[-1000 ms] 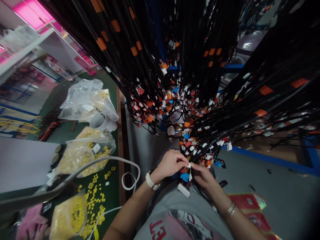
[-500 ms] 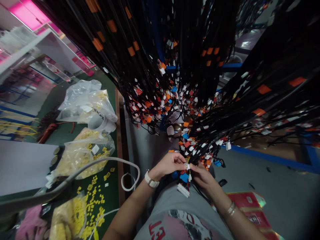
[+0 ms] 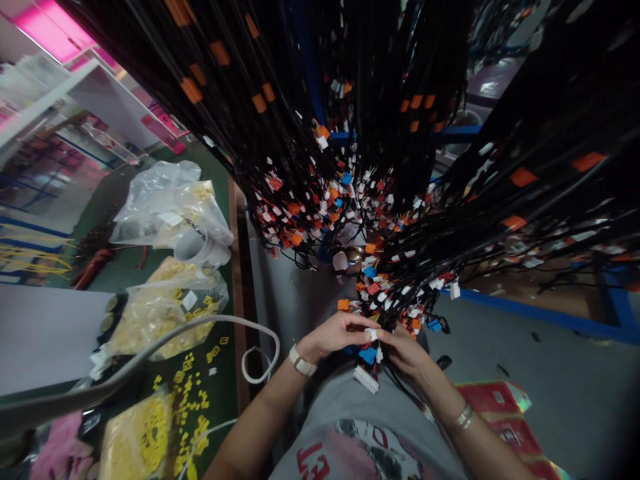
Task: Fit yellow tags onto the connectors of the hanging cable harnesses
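Note:
Between the fingertips of my left hand (image 3: pixel 343 333) and my right hand (image 3: pixel 403 348) is a small white connector (image 3: pixel 371 334) on a wire harness. Both hands are closed on it, thumbs and forefingers pinching from either side. Just below hang a blue connector (image 3: pixel 368 355) and a long white multi-pin connector (image 3: pixel 367 379), close to my shirt. An orange connector (image 3: pixel 343 305) sticks out above my left hand. The harness's black cables (image 3: pixel 425 267) run up and right from my hands, with many white, orange and blue connectors at their ends. My right fingers are partly hidden among the wires.
Thick bundles of black cables (image 3: pixel 240 100) hang ahead from a blue frame (image 3: pixel 457 133). On the green bench (image 3: pixel 227 383) to my left lie bags of yellow parts (image 3: pixel 165 307), loose yellow pieces, a white cup (image 3: pixel 193 247) and a grey hose (image 3: pixel 200 325). A red bag (image 3: pixel 500 413) lies at lower right.
The view has shifted slightly. My left fingers have moved a little around the white connector, and the orange connector above my left hand shows more. Both hands stay at the connector.

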`<state>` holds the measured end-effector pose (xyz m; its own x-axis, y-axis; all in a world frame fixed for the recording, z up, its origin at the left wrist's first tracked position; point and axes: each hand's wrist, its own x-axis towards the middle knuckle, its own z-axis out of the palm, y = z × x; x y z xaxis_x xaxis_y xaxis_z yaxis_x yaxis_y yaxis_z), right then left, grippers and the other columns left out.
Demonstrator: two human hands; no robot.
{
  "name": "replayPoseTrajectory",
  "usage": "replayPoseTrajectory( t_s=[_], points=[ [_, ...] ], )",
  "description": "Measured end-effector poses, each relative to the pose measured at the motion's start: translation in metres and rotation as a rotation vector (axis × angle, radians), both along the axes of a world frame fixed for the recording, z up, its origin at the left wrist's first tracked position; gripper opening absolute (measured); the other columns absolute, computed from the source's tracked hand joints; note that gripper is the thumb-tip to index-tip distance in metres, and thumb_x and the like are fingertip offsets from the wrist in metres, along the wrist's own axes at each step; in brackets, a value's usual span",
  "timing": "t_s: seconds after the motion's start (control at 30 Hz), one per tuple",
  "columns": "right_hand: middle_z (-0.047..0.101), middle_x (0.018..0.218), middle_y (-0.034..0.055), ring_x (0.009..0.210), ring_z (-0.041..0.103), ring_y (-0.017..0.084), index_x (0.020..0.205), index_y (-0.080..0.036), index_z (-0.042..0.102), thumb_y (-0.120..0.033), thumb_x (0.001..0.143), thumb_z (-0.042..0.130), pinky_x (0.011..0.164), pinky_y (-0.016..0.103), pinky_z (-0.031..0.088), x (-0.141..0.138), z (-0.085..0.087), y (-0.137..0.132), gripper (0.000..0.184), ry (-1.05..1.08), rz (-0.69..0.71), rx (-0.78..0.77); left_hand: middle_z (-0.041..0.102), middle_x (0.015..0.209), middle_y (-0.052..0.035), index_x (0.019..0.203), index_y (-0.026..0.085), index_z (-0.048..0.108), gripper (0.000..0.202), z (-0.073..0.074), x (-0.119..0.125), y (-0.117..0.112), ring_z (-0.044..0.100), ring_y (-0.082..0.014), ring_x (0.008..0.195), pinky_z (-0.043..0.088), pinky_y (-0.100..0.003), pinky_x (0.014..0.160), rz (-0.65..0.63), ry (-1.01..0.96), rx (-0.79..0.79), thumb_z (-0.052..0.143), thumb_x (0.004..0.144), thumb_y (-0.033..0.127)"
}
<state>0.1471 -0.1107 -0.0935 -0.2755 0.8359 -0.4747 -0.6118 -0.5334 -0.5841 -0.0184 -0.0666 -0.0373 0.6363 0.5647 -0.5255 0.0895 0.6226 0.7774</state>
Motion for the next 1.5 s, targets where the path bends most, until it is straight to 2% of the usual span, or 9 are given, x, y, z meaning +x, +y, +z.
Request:
replayPoseTrajectory(
  t_s=[0.13, 0.27, 0.47, 0.7, 0.87, 1.07, 1.17, 1.33, 1.5],
  points=[
    [0.071, 0.105, 0.0074, 0.097, 0.064, 0.028, 0.109, -0.022, 0.063, -0.028, 0.054, 0.083, 0.086, 0.041, 0.048, 0.0, -0.001, 0.0, 0.058, 0.004, 0.014, 0.007, 0.062, 0.074, -0.0032, 0.114, 0.013, 0.063, 0.056, -0.003, -0.003, 0.003, 0.053, -0.0098, 0.064, 0.042, -0.026, 0.068, -0.084, -0.033, 0.018, 0.074, 0.067, 0.041],
    [0.071, 0.104, 0.0078, 0.094, 0.065, 0.027, 0.101, -0.02, 0.066, -0.024, 0.054, 0.083, 0.085, 0.04, 0.049, 0.001, 0.0, -0.001, 0.05, -0.007, 0.014, 0.024, 0.063, 0.075, -0.0038, 0.11, 0.013, 0.065, 0.052, -0.001, -0.003, 0.005, 0.054, -0.0106, 0.065, 0.043, -0.025, 0.067, -0.122, -0.032, 0.068, 0.073, 0.068, 0.041],
    [0.073, 0.095, 0.0082, 0.087, 0.067, 0.026, 0.097, -0.017, 0.068, -0.021, 0.051, 0.083, 0.083, 0.039, 0.049, 0.001, 0.001, -0.003, 0.048, 0.045, 0.047, 0.003, 0.064, 0.072, -0.0045, 0.105, 0.012, 0.067, 0.051, 0.0, -0.002, 0.0, 0.057, -0.0116, 0.063, 0.045, -0.025, 0.065, -0.112, 0.017, 0.072, 0.076, 0.063, 0.041],
    [0.072, 0.099, 0.0075, 0.093, 0.066, 0.026, 0.101, -0.019, 0.067, -0.019, 0.05, 0.084, 0.087, 0.039, 0.048, 0.003, 0.001, -0.003, 0.054, 0.05, 0.062, 0.01, 0.063, 0.067, -0.0035, 0.102, 0.012, 0.069, 0.05, 0.005, 0.0, -0.002, 0.057, -0.0109, 0.06, 0.044, -0.024, 0.062, -0.114, 0.03, 0.09, 0.076, 0.062, 0.042],
    [0.072, 0.098, 0.0089, 0.091, 0.066, 0.027, 0.098, -0.017, 0.068, -0.022, 0.052, 0.083, 0.085, 0.039, 0.049, 0.002, -0.001, -0.003, 0.049, 0.052, 0.089, 0.038, 0.063, 0.068, -0.0041, 0.099, 0.012, 0.069, 0.049, 0.009, 0.001, -0.003, 0.057, -0.0116, 0.061, 0.045, -0.024, 0.063, -0.092, 0.053, 0.124, 0.075, 0.063, 0.044],
    [0.072, 0.1, 0.0078, 0.094, 0.065, 0.026, 0.1, -0.018, 0.068, -0.022, 0.051, 0.083, 0.088, 0.039, 0.046, 0.002, 0.004, -0.002, 0.052, 0.044, 0.063, 0.036, 0.063, 0.066, -0.0035, 0.098, 0.011, 0.069, 0.049, 0.005, 0.002, -0.004, 0.056, -0.0116, 0.061, 0.044, -0.024, 0.062, -0.063, 0.056, 0.138, 0.075, 0.063, 0.044],
    [0.072, 0.096, 0.0062, 0.089, 0.065, 0.027, 0.097, -0.02, 0.067, -0.024, 0.051, 0.083, 0.082, 0.039, 0.048, 0.002, 0.003, -0.002, 0.049, 0.037, 0.03, 0.002, 0.064, 0.068, -0.0039, 0.101, 0.011, 0.069, 0.05, 0.002, 0.004, -0.006, 0.056, -0.0117, 0.062, 0.044, -0.025, 0.064, -0.039, 0.063, 0.132, 0.074, 0.064, 0.044],
    [0.071, 0.082, 0.0019, 0.08, 0.064, 0.024, 0.085, -0.024, 0.066, -0.039, 0.062, 0.076, 0.076, 0.037, 0.047, -0.004, 0.001, -0.001, 0.03, 0.048, -0.051, -0.038, 0.065, 0.072, -0.0038, 0.113, 0.012, 0.061, 0.055, 0.007, 0.003, -0.007, 0.057, -0.0111, 0.062, 0.045, -0.025, 0.064, 0.106, 0.027, 0.126, 0.073, 0.067, 0.04],
    [0.057, 0.055, -0.0011, 0.052, 0.05, 0.014, 0.06, -0.02, 0.059, -0.048, 0.07, 0.068, 0.057, 0.03, 0.044, -0.008, 0.009, 0.002, 0.031, 0.132, -0.048, -0.035, 0.067, 0.08, -0.0067, 0.097, 0.013, 0.065, 0.039, 0.01, -0.018, 0.005, 0.058, -0.0128, 0.07, 0.044, -0.022, 0.061, 0.618, 0.327, 0.34, 0.065, 0.074, 0.044]
  ],
)
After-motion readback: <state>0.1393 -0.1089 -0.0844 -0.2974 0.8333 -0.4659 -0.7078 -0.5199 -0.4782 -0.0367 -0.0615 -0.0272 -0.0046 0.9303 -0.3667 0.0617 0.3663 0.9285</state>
